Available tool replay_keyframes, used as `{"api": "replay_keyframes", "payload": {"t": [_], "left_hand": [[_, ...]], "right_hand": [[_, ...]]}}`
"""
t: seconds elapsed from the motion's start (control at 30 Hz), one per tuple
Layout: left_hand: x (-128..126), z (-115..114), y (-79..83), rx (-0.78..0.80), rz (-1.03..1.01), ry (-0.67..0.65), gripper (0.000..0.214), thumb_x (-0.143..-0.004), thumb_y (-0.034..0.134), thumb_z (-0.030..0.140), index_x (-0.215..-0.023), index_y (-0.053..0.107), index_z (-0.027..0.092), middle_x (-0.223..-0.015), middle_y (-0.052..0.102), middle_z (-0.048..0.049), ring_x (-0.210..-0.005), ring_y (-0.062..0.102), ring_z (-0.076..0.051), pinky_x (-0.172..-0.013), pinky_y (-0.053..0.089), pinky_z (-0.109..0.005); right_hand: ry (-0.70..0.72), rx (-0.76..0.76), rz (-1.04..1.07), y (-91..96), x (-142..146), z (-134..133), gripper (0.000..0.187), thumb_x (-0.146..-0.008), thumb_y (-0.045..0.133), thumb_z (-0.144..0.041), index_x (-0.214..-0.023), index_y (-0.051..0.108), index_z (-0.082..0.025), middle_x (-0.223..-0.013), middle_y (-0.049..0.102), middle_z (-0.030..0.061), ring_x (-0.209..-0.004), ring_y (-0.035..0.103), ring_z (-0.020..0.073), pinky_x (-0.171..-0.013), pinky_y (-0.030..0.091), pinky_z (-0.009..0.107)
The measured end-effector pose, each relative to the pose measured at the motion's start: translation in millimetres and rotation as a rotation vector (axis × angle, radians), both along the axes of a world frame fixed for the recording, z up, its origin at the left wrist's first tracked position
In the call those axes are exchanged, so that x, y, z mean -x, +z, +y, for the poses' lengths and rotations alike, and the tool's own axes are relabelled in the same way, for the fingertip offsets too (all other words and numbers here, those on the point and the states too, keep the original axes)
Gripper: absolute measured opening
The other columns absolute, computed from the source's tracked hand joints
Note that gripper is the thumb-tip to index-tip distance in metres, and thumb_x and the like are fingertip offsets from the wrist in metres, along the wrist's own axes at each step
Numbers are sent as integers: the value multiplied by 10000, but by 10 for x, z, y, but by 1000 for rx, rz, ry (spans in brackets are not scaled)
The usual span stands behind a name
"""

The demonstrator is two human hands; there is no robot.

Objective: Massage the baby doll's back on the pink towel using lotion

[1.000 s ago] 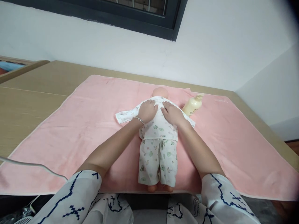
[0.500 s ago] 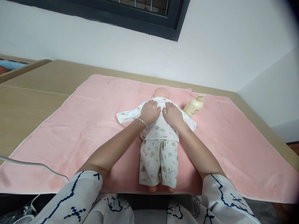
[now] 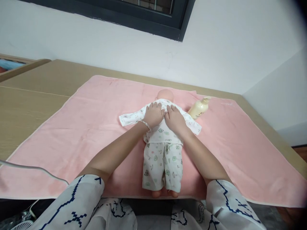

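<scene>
A baby doll point(image 3: 164, 137) in white printed pyjamas lies with its head away from me and its feet at the near edge. Its face does not show. Flat on the left side of its upper body rests my left hand point(image 3: 154, 115), fingers stretched out, a silver bangle on the wrist. My right hand point(image 3: 175, 118) lies the same way on the right side, palm down and fingers extended. Neither hand grips anything. Just beyond the doll's right sleeve, a cream pump bottle point(image 3: 199, 108) lies tilted on its side.
Under the doll a pink blanket point(image 3: 79, 137) covers much of the wooden table point(image 3: 31, 95). A pale cable point(image 3: 35, 167) crosses the blanket at the left. Behind the table stands a white wall point(image 3: 134, 57) with a dark window frame point(image 3: 177, 30).
My right hand has shifted slightly left, toward the middle of the doll's back. My left hand stays in almost the same spot.
</scene>
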State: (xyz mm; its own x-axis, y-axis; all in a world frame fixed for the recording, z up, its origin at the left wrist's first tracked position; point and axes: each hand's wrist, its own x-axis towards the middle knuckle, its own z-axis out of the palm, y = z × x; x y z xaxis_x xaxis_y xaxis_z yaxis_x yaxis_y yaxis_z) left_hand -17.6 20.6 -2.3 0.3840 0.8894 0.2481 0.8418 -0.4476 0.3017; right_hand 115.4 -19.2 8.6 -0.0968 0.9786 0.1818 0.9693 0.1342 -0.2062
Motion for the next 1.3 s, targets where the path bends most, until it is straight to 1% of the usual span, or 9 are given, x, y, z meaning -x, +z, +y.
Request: {"api": "replay_keyframes", "payload": {"t": [0.17,0.37,0.57,0.67,0.77,0.9,1.03,1.13,1.3], "left_hand": [[-55,-52,-48,-64,-7,-69,480,-1013,335,216,-1437,475,41,-1467,522,-239,-1417,436,-358,-1148,380,-551],[79,159,-28,-1,-114,-79,451,-1001,392,261,-1350,556,28,-1377,613,-212,-1314,548,-296,-1151,414,-437],[-91,-149,23,-149,61,-33,424,-1014,348,180,-1299,591,-18,-1352,615,-257,-1337,529,-356,-1181,355,-498],[-97,-168,31,-180,60,-78,416,-1000,355,155,-1307,592,4,-1354,618,-242,-1341,524,-349,-1180,351,-496],[9,-13,49,-110,-1,-109,385,-999,372,183,-1256,618,34,-1275,658,-211,-1256,575,-317,-1119,420,-447],[85,98,73,12,-59,-43,384,-1030,356,256,-1232,627,75,-1241,676,-173,-1179,619,-279,-1044,479,-395],[-31,-115,55,-101,22,11,425,-1033,362,240,-1340,560,22,-1356,607,-236,-1291,547,-323,-1117,417,-448],[-90,-220,37,-160,51,-36,414,-1022,373,222,-1335,561,27,-1353,598,-244,-1289,536,-338,-1104,417,-466],[39,15,67,-69,-12,-66,361,-1006,396,236,-1243,616,76,-1247,660,-191,-1203,588,-314,-1083,437,-440]], "right_hand": [[-65,26,60,12,-127,105,587,-1039,287,-358,-1554,400,-99,-1615,410,169,-1514,351,351,-1209,345,527],[34,-94,6,-64,50,-65,575,-1012,321,-270,-1496,448,13,-1548,469,260,-1487,388,377,-1229,306,535],[64,-47,125,-82,-149,141,584,-1022,287,-307,-1504,448,-18,-1588,420,238,-1515,347,354,-1226,304,562],[84,-50,133,-68,-197,188,589,-1023,299,-315,-1507,440,-12,-1592,419,231,-1521,341,336,-1237,297,534],[54,-63,86,-51,-86,70,576,-1018,316,-282,-1494,453,12,-1560,455,254,-1490,391,354,-1228,314,514],[62,-86,43,-36,30,-35,552,-1004,349,-251,-1462,489,22,-1519,502,262,-1464,418,369,-1226,308,506],[87,-70,140,-23,-136,131,513,-1005,356,-282,-1419,534,-37,-1470,562,227,-1405,481,345,-1188,354,509],[105,-94,169,-18,-238,221,475,-995,369,-289,-1376,553,-73,-1372,635,207,-1295,561,337,-1127,413,505],[61,-141,36,-29,-19,14,496,-993,322,-235,-1370,552,-8,-1391,607,251,-1340,528,344,-1171,366,478]]}}
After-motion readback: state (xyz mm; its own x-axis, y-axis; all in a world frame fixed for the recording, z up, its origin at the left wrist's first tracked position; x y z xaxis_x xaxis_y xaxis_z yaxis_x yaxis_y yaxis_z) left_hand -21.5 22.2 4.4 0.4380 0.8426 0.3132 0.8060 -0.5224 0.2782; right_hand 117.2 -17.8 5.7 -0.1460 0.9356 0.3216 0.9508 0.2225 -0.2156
